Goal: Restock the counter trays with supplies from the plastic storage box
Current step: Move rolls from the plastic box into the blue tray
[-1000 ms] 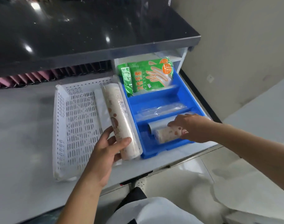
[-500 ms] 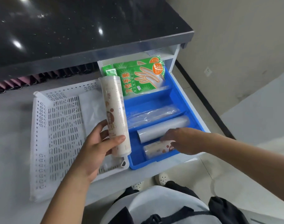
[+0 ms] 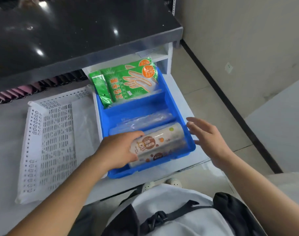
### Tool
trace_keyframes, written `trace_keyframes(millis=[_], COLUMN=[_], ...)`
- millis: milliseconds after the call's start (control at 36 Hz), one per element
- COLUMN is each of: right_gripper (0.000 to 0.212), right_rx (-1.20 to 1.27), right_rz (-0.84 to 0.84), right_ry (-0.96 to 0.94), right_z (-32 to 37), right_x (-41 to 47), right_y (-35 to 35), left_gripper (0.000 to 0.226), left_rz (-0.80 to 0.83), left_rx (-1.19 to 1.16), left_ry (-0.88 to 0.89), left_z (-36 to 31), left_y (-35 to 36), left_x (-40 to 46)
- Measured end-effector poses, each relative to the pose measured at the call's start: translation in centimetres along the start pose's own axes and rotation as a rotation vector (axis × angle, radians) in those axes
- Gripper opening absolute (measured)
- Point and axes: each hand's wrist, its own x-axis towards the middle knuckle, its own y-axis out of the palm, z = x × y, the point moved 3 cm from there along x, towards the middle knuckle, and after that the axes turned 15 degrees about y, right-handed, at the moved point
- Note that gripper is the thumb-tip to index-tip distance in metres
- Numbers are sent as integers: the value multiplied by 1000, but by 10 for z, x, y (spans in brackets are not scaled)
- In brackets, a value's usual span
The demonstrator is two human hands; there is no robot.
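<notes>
Gripping a printed roll (image 3: 158, 142) by its left end with the left hand (image 3: 119, 151), fingers curled over the top, thumb underneath; roll lying across the nearest compartment of the blue tray (image 3: 190, 138). Showing on the roll's wrapper: a cartoon animal, orange dots, brown panel with Chinese characters, too small to read with confidence. Partly hiding a second printed roll (image 3: 152, 160) just beneath and nearer, only its lower edge visible. Hovering just beside the tray's right wall: right hand (image 3: 207, 137), fingers spread and relaxed, holding nothing, not clearly touching the wall.

Lying in the middle compartment: clear plastic film or bags (image 3: 145, 120), crumpled, contents hard to make out. Standing in the far compartment: green glove packets (image 3: 128, 84), printed with a hand outline, an orange round badge and large yellow Chinese characters, partly legible as "手套"; far ends tucked under the dark counter top (image 3: 77, 34).

Sitting touching the blue tray's left side: white perforated tray (image 3: 48, 142), a translucent sheet along its right part. Showing under the counter edge at far left: row of dark and pink items (image 3: 26, 90), cut off, not identifiable.
</notes>
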Motion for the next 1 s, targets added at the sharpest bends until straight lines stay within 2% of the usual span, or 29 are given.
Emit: trace_keyframes(millis=[167,278,389,472,556,639,722,806,889,1000], right_gripper=[34,28,33,39,45,48,49,50,49,51], right_rx=[-15,-194,-481,-607,-601,-434,-263,-242,-249,-321], right_rz=[46,27,0,-16,27,131,244,256,241,210], right_ry=[18,-51,-187,-259,-234,-149,-76,-69,-84,-129], right_z=[3,1,-1,-1,1,4,4,3,2,1], right_x=[3,2,2,2,1,0,1,2,2,3], right_y=[-6,-9,-9,-7,-10,-13,-14,-14,-15,-17], left_gripper=[72,76,76,80,89,80,69,51,17,15], left_rz=[-13,-32,-134,-215,-429,-660,-718,-671,-619,-619], left_rx=[69,-23,-151,-236,-460,-899,-1203,-1241,-1222,-1191], left_ry=[-29,-82,-119,-198,-320,-491,-602,-632,-616,-607], left_z=[-13,-10,-11,-16,-19,-18,-12,-5,-5,-7], left_y=[18,28,40,46,50,54,53,48,45,44], left_x=[19,19,14,9,-3,-15,-17,-13,-9,-8])
